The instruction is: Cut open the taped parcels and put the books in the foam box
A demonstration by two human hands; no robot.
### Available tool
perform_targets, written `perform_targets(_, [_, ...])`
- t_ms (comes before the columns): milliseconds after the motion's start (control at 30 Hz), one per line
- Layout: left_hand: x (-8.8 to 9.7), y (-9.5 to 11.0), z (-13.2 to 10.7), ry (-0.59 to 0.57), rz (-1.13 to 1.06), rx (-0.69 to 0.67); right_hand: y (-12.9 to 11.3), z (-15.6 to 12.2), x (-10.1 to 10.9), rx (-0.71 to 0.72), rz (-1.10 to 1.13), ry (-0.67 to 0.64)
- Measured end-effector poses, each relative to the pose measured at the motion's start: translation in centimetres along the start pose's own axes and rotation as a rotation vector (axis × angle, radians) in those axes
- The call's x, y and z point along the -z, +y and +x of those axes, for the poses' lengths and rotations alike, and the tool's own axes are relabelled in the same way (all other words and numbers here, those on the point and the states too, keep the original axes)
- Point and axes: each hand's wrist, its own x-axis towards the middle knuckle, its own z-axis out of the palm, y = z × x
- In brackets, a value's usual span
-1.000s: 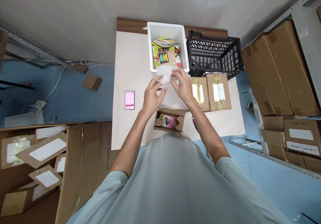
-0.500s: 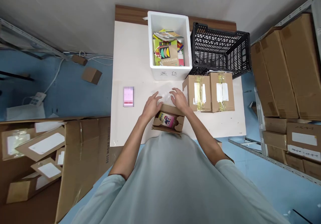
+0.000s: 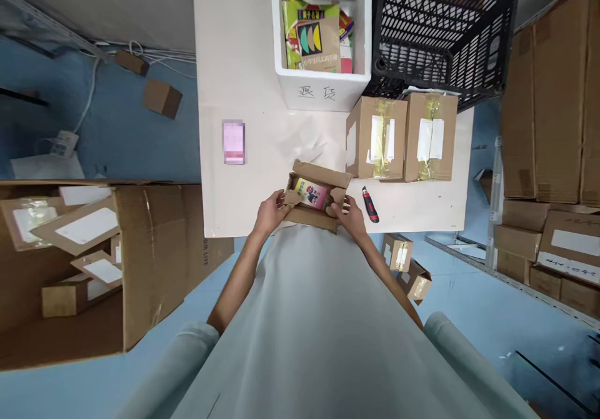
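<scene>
A small open cardboard box lies at the near edge of the white table, with a colourful booklet inside it. My left hand grips the box's left flap. My right hand grips its right flap. A white sheet of paper lies flat on the table just beyond the box.
A white foam bin of books and a black plastic crate stand at the back. Two taped cartons sit to the right, with a red utility knife near them. A pink card lies on the left. Large cartons stand on the floor left and on shelves right.
Both hands let the white paper down onto the table, drew back toward me and took hold of the small box's side flaps. The view has tilted down.
</scene>
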Motion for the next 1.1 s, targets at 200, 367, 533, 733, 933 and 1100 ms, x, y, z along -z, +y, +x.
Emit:
perform_targets(200, [-1.2,0.6,-1.7,0.050,0.145,-0.003,-1.0,1.3,-1.1,0.135,-0.052,-0.088])
perform_targets(367, [-2.0,2.3,-2.4,0.201,0.308,-0.022,-2.0,2.2,-1.5,0.195,-0.029,-0.165])
perform_targets(533, [-2.8,3.8,-2.0,0.234,0.452,0.048,-3.9,0.7,-0.9,0.394,-0.315,-0.016])
perform_targets(733, [-2.8,2.4,-2.3,0.369,0.307,-0.058,-6.8,1.8,-1.7,0.884,-0.622,-0.317])
perform_targets(933, [-1.6,-1.0,-2.7,0.493,0.144,-0.160,-6.2,3.0,0.5,0.888,-0.708,-0.288])
perform_targets(1100, [-1.3,-2.2,-2.9,0.551,0.156,-0.266,-4.0,1.2,4.7,0.793,-0.687,-0.179])
